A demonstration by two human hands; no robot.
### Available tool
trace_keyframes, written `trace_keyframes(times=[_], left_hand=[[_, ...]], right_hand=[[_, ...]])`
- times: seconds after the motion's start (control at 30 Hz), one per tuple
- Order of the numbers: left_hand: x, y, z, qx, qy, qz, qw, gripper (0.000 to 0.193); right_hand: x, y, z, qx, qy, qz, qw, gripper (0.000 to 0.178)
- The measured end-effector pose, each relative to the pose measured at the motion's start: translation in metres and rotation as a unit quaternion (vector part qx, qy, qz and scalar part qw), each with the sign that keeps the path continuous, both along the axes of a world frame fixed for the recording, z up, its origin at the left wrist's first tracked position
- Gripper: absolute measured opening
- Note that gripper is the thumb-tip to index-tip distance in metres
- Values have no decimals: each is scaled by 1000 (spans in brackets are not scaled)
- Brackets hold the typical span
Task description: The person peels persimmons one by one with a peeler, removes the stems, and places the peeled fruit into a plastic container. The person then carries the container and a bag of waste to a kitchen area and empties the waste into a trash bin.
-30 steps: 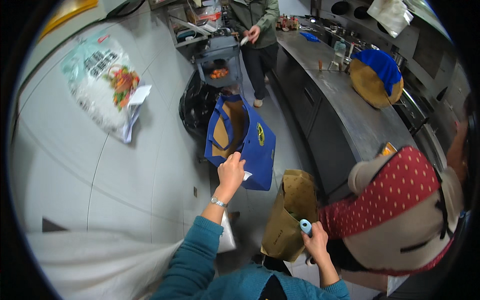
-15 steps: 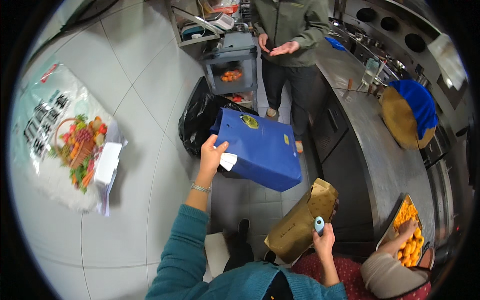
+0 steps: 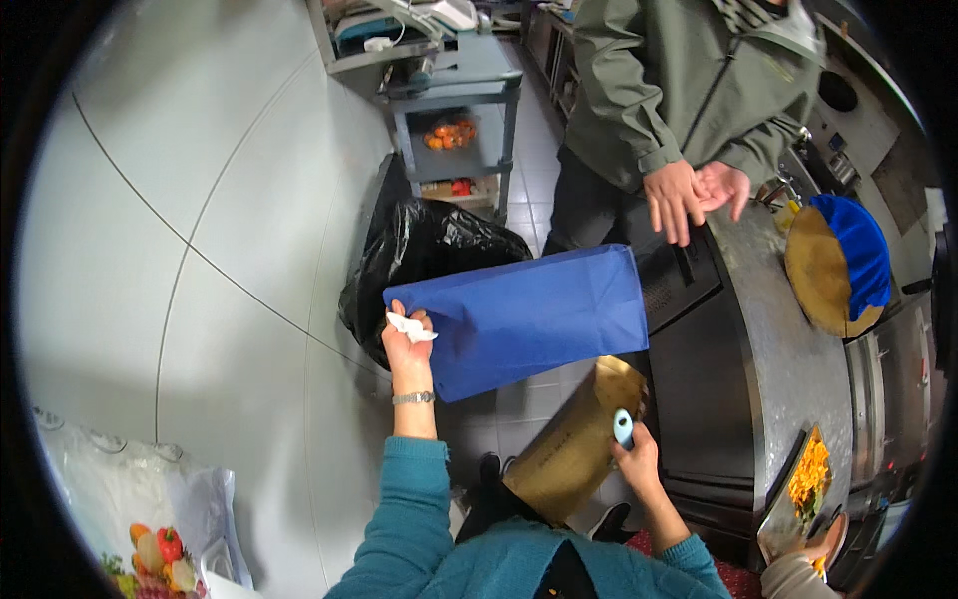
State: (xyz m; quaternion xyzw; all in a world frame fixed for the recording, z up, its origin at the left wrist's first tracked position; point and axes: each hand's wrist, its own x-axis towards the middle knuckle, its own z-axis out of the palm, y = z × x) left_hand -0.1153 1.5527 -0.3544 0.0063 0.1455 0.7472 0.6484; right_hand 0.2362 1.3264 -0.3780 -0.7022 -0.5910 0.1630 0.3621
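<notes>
My left hand (image 3: 407, 339) is closed on one end of a large blue bag (image 3: 539, 319) and lifts it in front of me. A crumpled white tissue (image 3: 411, 326) is pinched in the same hand. In my right hand (image 3: 639, 461) is a light blue handle (image 3: 623, 427) with a hole at its end; the rest of that tool is hidden. Right behind this hand a tall gold-brown paper bag (image 3: 559, 449) leans at a slant. Whether the fingers also grip it I cannot tell. Behind the blue bag stands a black garbage bag (image 3: 429, 240), its mouth open.
Ahead on the right stands a person in a green jacket (image 3: 689, 90), palms out. A steel counter (image 3: 743, 299) runs along the right, bearing a blue-and-tan round item (image 3: 838, 265) and a tray of orange food (image 3: 808, 474). A grey cart (image 3: 454, 95) stands ahead; a printed plastic bag (image 3: 150, 509) lies left.
The blue bag has turned, hiding its emblem, and swung right at its far end. The person in green has come closer and moved right. My view has shifted, lowering the printed plastic bag.
</notes>
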Motion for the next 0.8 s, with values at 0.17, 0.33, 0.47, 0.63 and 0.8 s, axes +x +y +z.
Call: trace_keyframes(times=[0.17,0.33,0.47,0.63,0.8], left_hand=[[17,38,-13,7,-66,-40,997,22],[2,68,-27,11,-183,-34,982,16],[-13,76,-52,-137,-4,-20,990,21],[-10,73,-78,-242,44,-114,962,33],[-13,77,-98,-213,28,-197,957,41]], right_hand=[[-28,55,4,-18,22,45,999,25],[-53,97,1,-89,79,-12,993,26],[-57,148,6,30,107,-41,993,26],[-58,192,37,-64,173,-55,981,30],[-72,207,85,-136,192,-43,971,35]])
